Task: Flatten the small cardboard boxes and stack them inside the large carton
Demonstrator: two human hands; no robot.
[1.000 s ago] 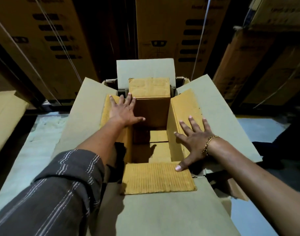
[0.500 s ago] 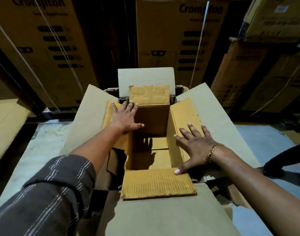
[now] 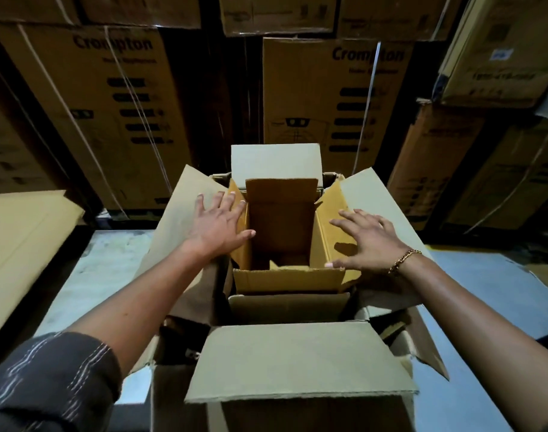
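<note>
Stacked cartons behind; small box upright, mouth facing up.

What carries everything here is the floor, pale grey and scuffed where I see it bare at 8 o'clock, bluer at 4 o'clock. The large carton fills the middle of my view, flaps splayed out over the floor on both sides; its base is hidden from me. At 12 o'clock tall printed cartons stand upright in a row against the back, more stacked on top of them. A brown carton stands at 2 o'clock, just beside them. At 9 o'clock a flat cardboard sheet lies over the floor's edge; I cannot tell what is under it.
</note>
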